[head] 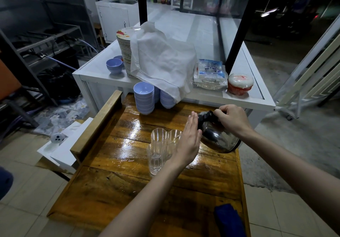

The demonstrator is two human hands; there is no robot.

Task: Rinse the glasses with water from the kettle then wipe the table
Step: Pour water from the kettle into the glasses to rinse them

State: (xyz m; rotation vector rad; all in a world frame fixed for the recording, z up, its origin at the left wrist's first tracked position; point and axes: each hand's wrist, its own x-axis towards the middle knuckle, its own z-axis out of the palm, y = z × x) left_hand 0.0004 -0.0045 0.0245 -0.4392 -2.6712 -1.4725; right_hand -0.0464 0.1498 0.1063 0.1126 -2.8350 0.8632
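Observation:
A steel kettle (219, 137) with a black lid and handle is tilted to the left over a cluster of clear ribbed glasses (157, 152) on the wet wooden table (114, 187). My right hand (232, 118) grips the kettle's black handle at the top. My left hand (189, 139) is flat with straight fingers, pressed against the kettle's lid side, above the glasses. A blue cloth (229, 220) lies at the table's near right edge.
Stacks of lilac bowls (143, 98) stand at the table's far end. Behind is a white counter (95, 75) with a plate stack under a white cloth (161, 60), plastic bags (210, 75) and a red-white bowl (240, 84). A white box (64, 150) sits to the left.

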